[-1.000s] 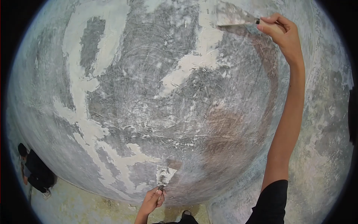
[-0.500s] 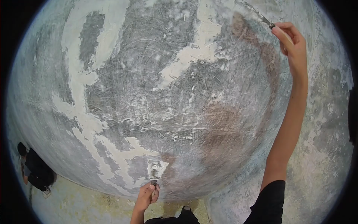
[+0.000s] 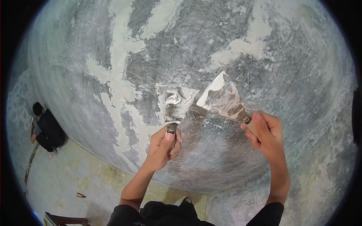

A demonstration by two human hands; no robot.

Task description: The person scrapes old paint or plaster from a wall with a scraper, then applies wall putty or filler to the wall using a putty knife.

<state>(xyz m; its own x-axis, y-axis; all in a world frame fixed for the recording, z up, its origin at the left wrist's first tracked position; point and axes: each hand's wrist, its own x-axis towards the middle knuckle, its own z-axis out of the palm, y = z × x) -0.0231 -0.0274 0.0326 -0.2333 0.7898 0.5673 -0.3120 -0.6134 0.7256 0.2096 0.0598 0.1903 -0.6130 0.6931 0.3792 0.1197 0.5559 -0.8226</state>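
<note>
My left hand (image 3: 161,150) is closed round the handle of a putty knife (image 3: 174,101), whose wide blade carries a lump of white filler. In my right hand (image 3: 267,135) is a second putty knife (image 3: 226,98), tilted up and to the left, with white filler along its blade edge. The two blades are close together, a narrow gap between them. Behind them stands the grey wall (image 3: 169,56), scratched and patchy. Pale bands of filler (image 3: 122,56) run down its left part, and another filler patch (image 3: 241,49) lies at upper right.
Another person (image 3: 49,128) in dark clothes crouches by the wall at far left. Pliers (image 3: 80,195) lie on the stained floor (image 3: 64,177). A dark wooden piece of furniture (image 3: 66,220) shows at the bottom left. A wall (image 3: 320,173) continues on the right.
My right hand has come down from high on the wall to beside the left putty knife. My left hand has risen with its knife. The view has shifted, bringing the pliers into sight.
</note>
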